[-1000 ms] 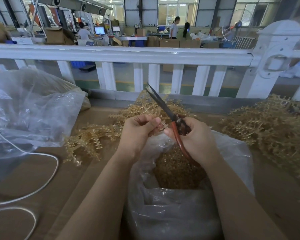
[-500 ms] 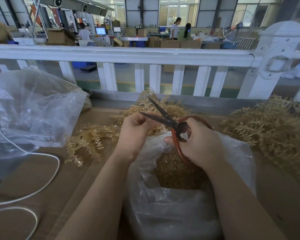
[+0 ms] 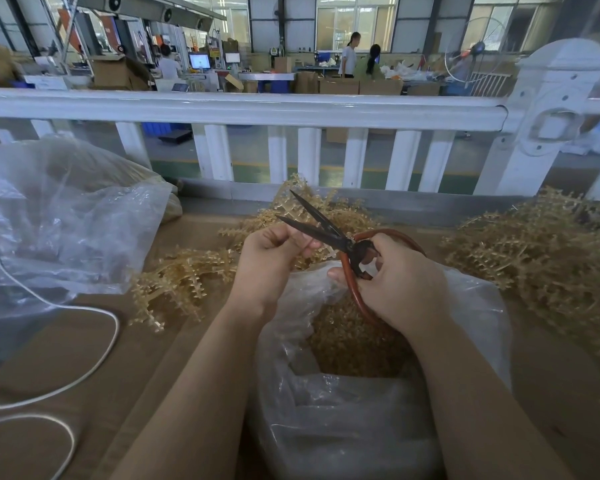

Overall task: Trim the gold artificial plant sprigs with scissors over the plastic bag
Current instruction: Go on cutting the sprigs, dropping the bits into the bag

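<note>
Scissors (image 3: 321,226) with dark blades and red-brown loop handles sit in the right hand (image 3: 397,280), blades spread apart and pointing up and away to the left. Its fingers wrap through and around the handles. The left hand (image 3: 269,258) is clenched on a thin sprig stem (image 3: 307,244) held between the blades near the pivot. Both hands hover above the open plastic bag (image 3: 326,403), which holds gold trimmings (image 3: 347,341). Gold sprigs (image 3: 181,275) lie heaped on the brown tabletop (image 3: 118,375) left, behind and right of the bag.
</note>
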`<state>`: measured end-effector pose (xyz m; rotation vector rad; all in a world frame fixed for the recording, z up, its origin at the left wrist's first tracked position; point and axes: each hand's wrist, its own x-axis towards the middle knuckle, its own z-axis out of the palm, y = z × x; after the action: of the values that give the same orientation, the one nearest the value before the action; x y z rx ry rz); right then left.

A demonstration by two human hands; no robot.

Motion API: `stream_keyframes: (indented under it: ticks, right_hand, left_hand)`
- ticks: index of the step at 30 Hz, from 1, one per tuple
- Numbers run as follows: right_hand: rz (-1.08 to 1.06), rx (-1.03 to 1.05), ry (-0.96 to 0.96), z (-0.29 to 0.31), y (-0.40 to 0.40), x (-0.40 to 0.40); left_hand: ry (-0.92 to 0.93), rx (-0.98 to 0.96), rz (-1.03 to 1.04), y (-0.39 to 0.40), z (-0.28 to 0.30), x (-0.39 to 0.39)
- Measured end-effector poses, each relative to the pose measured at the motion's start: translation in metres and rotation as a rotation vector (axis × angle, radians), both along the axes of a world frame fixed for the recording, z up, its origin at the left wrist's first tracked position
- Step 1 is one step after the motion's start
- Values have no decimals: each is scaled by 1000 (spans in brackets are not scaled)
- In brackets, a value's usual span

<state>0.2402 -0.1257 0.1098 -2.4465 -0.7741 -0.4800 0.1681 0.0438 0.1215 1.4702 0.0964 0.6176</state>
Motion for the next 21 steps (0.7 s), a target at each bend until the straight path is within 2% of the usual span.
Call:
stream_keyframes:
  ticks: [9, 21]
  right_hand:
    - [-11, 5, 28, 0, 1, 2]
    - [-67, 29, -78, 1, 2, -5]
  left_hand:
    - [-11, -50, -36, 1, -1, 1]
    - [-2, -105, -39, 2, 0, -1]
